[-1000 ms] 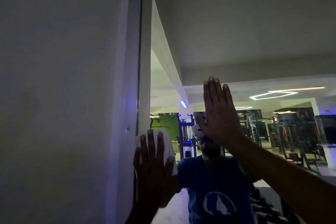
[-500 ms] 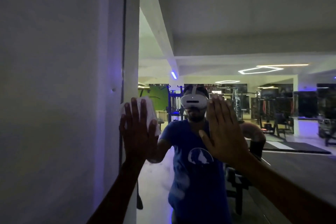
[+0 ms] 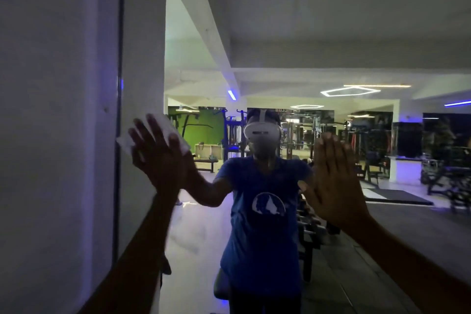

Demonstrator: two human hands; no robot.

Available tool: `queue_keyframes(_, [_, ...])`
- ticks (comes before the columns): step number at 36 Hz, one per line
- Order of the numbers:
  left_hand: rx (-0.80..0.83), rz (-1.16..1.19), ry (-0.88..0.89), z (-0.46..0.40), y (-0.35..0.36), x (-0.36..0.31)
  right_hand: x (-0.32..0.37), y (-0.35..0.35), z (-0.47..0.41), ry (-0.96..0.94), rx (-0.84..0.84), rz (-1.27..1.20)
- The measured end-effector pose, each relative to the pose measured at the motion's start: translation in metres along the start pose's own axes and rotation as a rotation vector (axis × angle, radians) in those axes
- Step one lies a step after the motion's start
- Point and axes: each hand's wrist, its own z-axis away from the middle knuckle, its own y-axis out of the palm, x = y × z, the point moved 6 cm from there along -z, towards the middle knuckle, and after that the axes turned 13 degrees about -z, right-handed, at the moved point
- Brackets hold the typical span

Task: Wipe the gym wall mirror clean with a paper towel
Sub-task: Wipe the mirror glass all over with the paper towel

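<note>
Left hand [image 3: 159, 158], fingers spread wide, presses a white paper towel [image 3: 173, 132] against the large glass wall mirror [image 3: 318, 33] at left-centre frame. Right hand [image 3: 336, 181] lies flat on the glass, fingers straight, right of centre.

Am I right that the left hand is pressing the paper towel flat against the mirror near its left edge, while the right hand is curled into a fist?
Not quite: the right hand is no fist; the head view shows it open, fingers straight, palm toward the mirror. The left hand does press the paper towel flat near the mirror's left edge.

Dim gym, weight machines [image 3: 300, 135] and benches [image 3: 206, 162] reflected in wall mirror [image 3: 331, 33]
</note>
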Motion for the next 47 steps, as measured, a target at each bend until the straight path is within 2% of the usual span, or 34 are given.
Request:
queue_keyframes(1, [0.017,-0.001,-0.095,0.018,-0.004,-0.018,0.002,0.001,0.0,0.013,-0.016,-0.013])
queue_keyframes(2, [-0.039,-0.025,-0.101,0.037,-0.009,-0.039,0.004,0.002,0.001,0.028,-0.04,-0.023])
queue_keyframes(3, [-0.058,-0.026,-0.007,0.057,-0.007,-0.063,0.006,0.003,0.003,0.037,-0.062,-0.028])
queue_keyframes(4, [-0.019,-0.015,0.204,0.08,-0.003,-0.091,0.006,0.004,0.003,0.037,-0.076,-0.031])
queue_keyframes(6, [0.061,-0.049,0.81,0.137,0.013,-0.136,0.006,0.005,0.003,0.022,-0.074,-0.035])
queue_keyframes(7, [0.09,-0.026,1.041,0.151,0.007,-0.152,0.004,0.006,0.003,0.008,-0.066,-0.036])
queue_keyframes(8, [0.087,-0.005,1.206,0.148,0.006,-0.155,0.003,0.005,0.003,-0.006,-0.057,-0.035])
queue_keyframes(9, [0.017,-0.016,1.279,0.137,0.003,-0.152,-0.001,0.004,0.005,-0.014,-0.052,-0.035])
queue_keyframes(10, [-0.029,-0.029,1.245,0.115,0.005,-0.142,-0.007,0.0,0.008,-0.009,-0.056,-0.035])
queue_keyframes(11, [-0.059,-0.065,1.13,0.087,0.013,-0.124,-0.016,-0.005,0.011,0.011,-0.067,-0.036])
queue_keyframes(13, [-0.083,-0.127,0.65,0.022,0.02,-0.067,-0.036,-0.015,0.021,0.072,-0.092,-0.036])
queue_keyframes(15, [-0.132,-0.132,0.208,0.004,0.005,-0.039,-0.052,-0.02,0.03,0.097,-0.096,-0.027])
queue_keyframes(17, [-0.132,-0.04,0.019,0.029,-0.005,-0.068,-0.057,-0.02,0.035,0.083,-0.094,-0.017])
queue_keyframes(18, [-0.143,-0.011,0.013,0.047,-0.008,-0.094,-0.057,-0.019,0.036,0.074,-0.098,-0.016])
queue_keyframes(19, [-0.16,-0.03,0.093,0.068,-0.013,-0.125,-0.056,-0.018,0.036,0.07,-0.106,-0.014])
queue_keyframes(20, [-0.146,-0.09,0.257,0.093,-0.014,-0.159,-0.055,-0.018,0.036,0.071,-0.113,-0.008])
queue_keyframes(23, [0.051,-0.17,1.19,0.158,0.007,-0.224,-0.054,-0.019,0.036,0.071,-0.109,-0.01])
queue_keyframes(24, [0.019,-0.107,1.366,0.151,0.009,-0.227,-0.055,-0.019,0.036,0.067,-0.102,-0.015])
queue_keyframes(25, [-0.031,-0.043,1.387,0.128,0.004,-0.222,-0.056,-0.021,0.036,0.061,-0.098,-0.016])
queue_keyframes(26, [-0.085,-0.028,1.29,0.096,0.005,-0.213,-0.058,-0.023,0.035,0.055,-0.096,-0.012])
queue_keyframes(27, [-0.124,-0.007,1.104,0.059,0.007,-0.197,-0.063,-0.025,0.034,0.048,-0.097,-0.002])
queue_keyframes(29, [-0.181,-0.045,0.575,-0.008,0.005,-0.149,-0.075,-0.031,0.028,0.053,-0.105,0.032])
queue_keyframes(30, [-0.191,-0.067,0.329,-0.02,0.003,-0.13,-0.082,-0.034,0.024,0.066,-0.106,0.049])
queue_keyframes(32, [-0.135,0.018,0.027,0.001,-0.003,-0.13,-0.091,-0.037,0.019,0.081,-0.096,0.076])
queue_keyframes(33, [-0.052,0.151,0.001,0.026,-0.003,-0.146,-0.092,-0.037,0.017,0.083,-0.093,0.079])
queue_keyframes(34, [0.052,0.226,0.135,0.056,-0.005,-0.172,-0.091,-0.036,0.017,0.08,-0.097,0.077])
queue_keyframes(35, [0.116,0.218,0.457,0.095,-0.004,-0.203,-0.09,-0.036,0.017,0.076,-0.103,0.077])
queue_keyframes(37, [0.078,0.053,1.166,0.166,-0.008,-0.236,-0.089,-0.035,0.019,0.066,-0.108,0.085])
queue_keyframes(38, [0.047,0.032,1.371,0.167,-0.004,-0.236,-0.089,-0.036,0.019,0.061,-0.108,0.086])
queue_keyframes(39, [0.0,0.045,1.399,0.147,0.001,-0.234,-0.09,-0.036,0.019,0.059,-0.107,0.089])
queue_keyframes(41, [-0.066,0.012,1.169,0.086,0.005,-0.223,-0.091,-0.037,0.019,0.064,-0.104,0.103])
queue_keyframes(44, [-0.098,-0.034,0.52,0.01,0.004,-0.182,-0.092,-0.039,0.02,0.052,-0.091,0.108])
queue_keyframes(46, [-0.156,-0.038,0.17,0.016,-0.004,-0.177,-0.096,-0.042,0.024,0.049,-0.091,0.095])
queue_keyframes(47, [-0.161,-0.039,0.111,0.035,-0.006,-0.188,-0.098,-0.043,0.027,0.048,-0.088,0.08])
